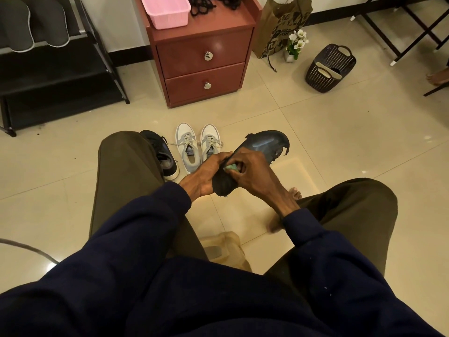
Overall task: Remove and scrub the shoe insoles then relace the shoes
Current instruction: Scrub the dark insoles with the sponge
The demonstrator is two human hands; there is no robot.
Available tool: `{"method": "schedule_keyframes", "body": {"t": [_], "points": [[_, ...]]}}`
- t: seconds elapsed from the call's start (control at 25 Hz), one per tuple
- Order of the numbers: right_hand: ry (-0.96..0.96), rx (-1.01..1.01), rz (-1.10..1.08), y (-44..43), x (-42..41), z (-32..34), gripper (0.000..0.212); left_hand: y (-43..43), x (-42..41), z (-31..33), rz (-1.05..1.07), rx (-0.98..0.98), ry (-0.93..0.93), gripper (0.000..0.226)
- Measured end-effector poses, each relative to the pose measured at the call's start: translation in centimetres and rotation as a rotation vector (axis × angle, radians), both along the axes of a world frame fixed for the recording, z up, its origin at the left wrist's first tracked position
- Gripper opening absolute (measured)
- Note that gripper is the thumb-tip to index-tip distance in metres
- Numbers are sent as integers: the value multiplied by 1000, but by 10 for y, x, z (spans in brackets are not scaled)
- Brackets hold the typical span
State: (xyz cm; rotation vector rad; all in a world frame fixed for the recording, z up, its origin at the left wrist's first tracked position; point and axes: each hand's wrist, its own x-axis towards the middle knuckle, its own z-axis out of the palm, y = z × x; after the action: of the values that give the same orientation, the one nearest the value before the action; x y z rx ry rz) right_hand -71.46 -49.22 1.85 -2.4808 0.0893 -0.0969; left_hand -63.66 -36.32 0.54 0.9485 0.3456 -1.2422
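You are holding a dark insole [264,142] in the air in front of the red-brown two-drawer cabinet [204,57], above your knees. Its worn toe end is pointing up and to the right. Your left hand [209,176] is gripping the heel end, with the fingers curled round it. Your right hand [252,171] is pinching a small green sponge [232,167] in curled fingers and pressing it against the middle of the insole.

On the floor in front of the cabinet, a pair of white-and-grey sneakers [185,147] is standing side by side, laced, with the toes pointing at the drawers. A black sneaker [162,154] is sitting just to the left of the pair, partly hidden behind your left knee.

On top of the cabinet a pink plastic basket [167,10] is sitting towards the left; its rim is cut off by the frame edge and I cannot tell what it holds. A heap of black laces [211,3] is lying just beside it on the right.

To the right of the cabinet a brown paper bag [279,25] is leaning against the wall, its contents hidden. A small pot of white flowers [295,45] is standing in front of the bag. Further right, a dark perforated basket [340,57] is sitting on the floor, holding two pale insoles [326,70] on edge. To the left of the cabinet a black shoe rack [48,76] is standing.
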Motion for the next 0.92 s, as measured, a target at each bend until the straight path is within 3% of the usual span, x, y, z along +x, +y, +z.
{"method": "schedule_keyframes", "body": {"t": [0.2, 0.4, 0.6, 0.8, 0.92], "points": [[-58, -85, -346, -31, 2, -2, 9, 0, -1, 6, -57, -37, 27, 35], [50, -94, 81, 7, 0, 3, 9, 0, 0, 0, 10, 27, -18, 28], [17, -204, -313, -36, 1, 3, 7, 1, -1, 6, -50, -63, 12, 43], [93, -36, -25, -2, -3, 5, 8, -2, 0, -1, -1, 29, -52, 29], [82, -138, -176, -21, 0, 5, 8, -2, -1, 3, -14, 2, -31, 38]]}}
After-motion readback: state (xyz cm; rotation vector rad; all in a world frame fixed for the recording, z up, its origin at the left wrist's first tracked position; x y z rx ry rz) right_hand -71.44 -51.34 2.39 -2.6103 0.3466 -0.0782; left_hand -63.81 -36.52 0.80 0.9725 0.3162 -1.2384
